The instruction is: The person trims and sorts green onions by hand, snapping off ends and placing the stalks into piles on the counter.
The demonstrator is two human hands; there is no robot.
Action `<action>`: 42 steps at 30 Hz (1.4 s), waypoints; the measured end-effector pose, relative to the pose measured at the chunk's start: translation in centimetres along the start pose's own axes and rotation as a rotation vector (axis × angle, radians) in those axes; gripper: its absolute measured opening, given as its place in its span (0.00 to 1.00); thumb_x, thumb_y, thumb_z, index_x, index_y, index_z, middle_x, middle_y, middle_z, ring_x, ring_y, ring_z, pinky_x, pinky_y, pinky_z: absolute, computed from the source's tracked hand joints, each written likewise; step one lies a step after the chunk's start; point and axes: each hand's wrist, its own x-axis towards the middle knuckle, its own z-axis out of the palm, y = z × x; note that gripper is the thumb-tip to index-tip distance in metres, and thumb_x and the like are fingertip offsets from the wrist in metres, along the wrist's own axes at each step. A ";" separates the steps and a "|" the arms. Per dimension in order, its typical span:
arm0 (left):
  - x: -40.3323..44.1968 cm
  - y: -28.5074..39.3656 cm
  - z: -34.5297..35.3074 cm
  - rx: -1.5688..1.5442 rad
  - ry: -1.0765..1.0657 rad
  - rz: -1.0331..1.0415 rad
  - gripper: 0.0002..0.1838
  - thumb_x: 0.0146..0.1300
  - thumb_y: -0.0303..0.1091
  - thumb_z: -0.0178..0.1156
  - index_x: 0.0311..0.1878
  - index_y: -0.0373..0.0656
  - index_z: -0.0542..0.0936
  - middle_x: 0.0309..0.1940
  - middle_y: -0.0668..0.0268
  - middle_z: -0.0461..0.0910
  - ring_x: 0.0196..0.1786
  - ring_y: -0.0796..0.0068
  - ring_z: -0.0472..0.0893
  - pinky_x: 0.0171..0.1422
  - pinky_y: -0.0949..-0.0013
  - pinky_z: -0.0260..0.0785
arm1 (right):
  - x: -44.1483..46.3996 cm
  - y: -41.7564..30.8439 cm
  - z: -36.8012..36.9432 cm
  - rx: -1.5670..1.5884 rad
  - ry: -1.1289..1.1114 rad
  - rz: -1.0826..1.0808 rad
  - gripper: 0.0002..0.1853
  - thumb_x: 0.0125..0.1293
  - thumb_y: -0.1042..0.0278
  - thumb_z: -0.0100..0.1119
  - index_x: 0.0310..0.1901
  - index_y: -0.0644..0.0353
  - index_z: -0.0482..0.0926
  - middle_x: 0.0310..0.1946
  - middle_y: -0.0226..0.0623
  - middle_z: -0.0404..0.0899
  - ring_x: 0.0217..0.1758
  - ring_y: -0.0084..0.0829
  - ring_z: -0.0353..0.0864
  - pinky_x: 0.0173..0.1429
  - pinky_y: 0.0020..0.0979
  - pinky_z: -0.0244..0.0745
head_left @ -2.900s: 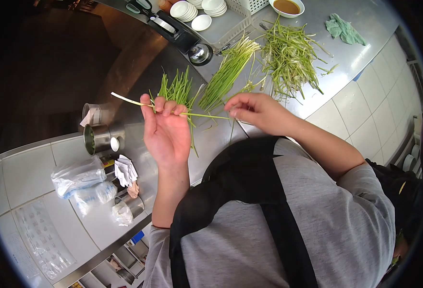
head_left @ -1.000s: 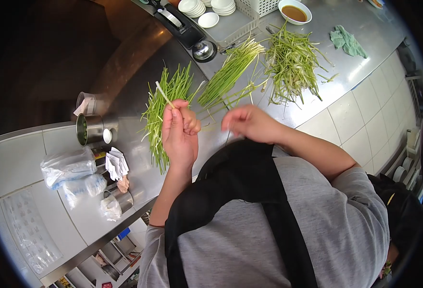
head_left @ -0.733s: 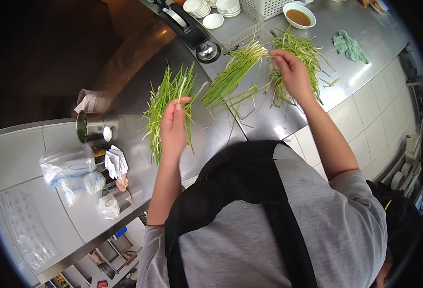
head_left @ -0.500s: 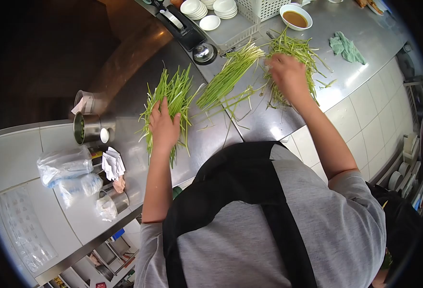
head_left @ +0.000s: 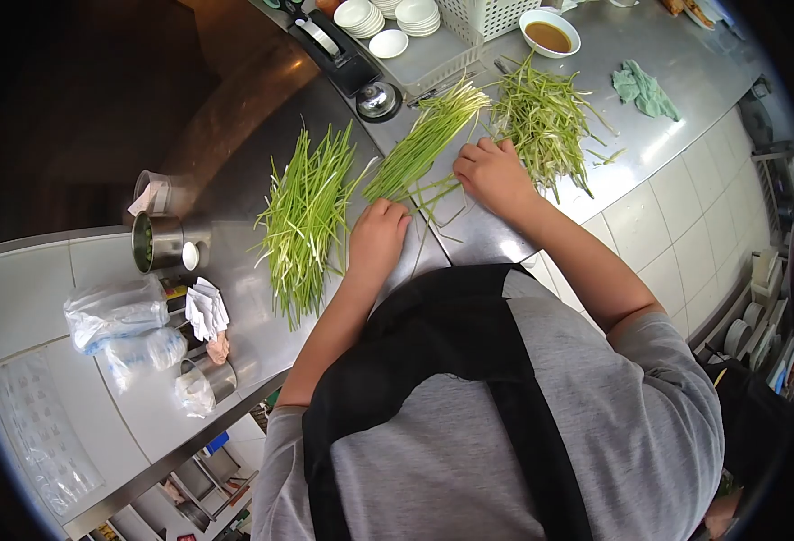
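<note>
My left hand rests on the steel counter at the lower end of a neat bundle of long green chive-like stems, its fingers curled downward. What lies under those fingertips is hidden. My right hand is closed, its fingertips at the end of a few loose green stems that stretch between both hands. Left of my left hand lies a wide pile of green stems. Beyond my right hand spreads a messier heap of paler trimmings.
A bell and a black tape dispenser stand behind the bundle. A bowl of brown sauce, a green cloth and stacked white dishes sit farther back. At left are a metal pot and plastic bags.
My left hand has left the left pile and moved right to the middle bundle's lower end. My right hand has come down and left from the trimmings heap to the loose stems.
</note>
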 end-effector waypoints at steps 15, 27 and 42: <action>-2.4 1.1 -2.6 0.020 0.016 0.119 0.05 0.55 0.34 0.63 0.32 0.45 0.80 0.29 0.65 0.76 0.34 0.61 0.77 0.39 0.62 0.69 | 0.7 2.4 -1.8 0.908 0.211 0.571 0.05 0.61 0.73 0.59 0.38 0.61 0.78 0.26 0.28 0.77 0.32 0.20 0.71 0.40 0.24 0.69; -3.4 1.3 -5.7 0.055 0.068 0.040 0.05 0.55 0.34 0.63 0.32 0.46 0.80 0.29 0.67 0.75 0.34 0.62 0.76 0.40 0.62 0.69 | -1.1 -0.6 -4.9 0.121 0.185 0.076 0.11 0.53 0.63 0.64 0.39 0.50 0.83 0.46 0.23 0.75 0.50 0.33 0.72 0.49 0.42 0.66; -2.3 0.7 -6.6 -0.922 0.096 -0.504 0.04 0.63 0.31 0.61 0.38 0.42 0.79 0.32 0.70 0.79 0.34 0.80 0.76 0.36 0.77 0.67 | 0.6 -2.1 -6.0 1.642 0.098 0.715 0.09 0.70 0.68 0.51 0.44 0.57 0.82 0.33 0.23 0.80 0.34 0.14 0.72 0.40 0.21 0.66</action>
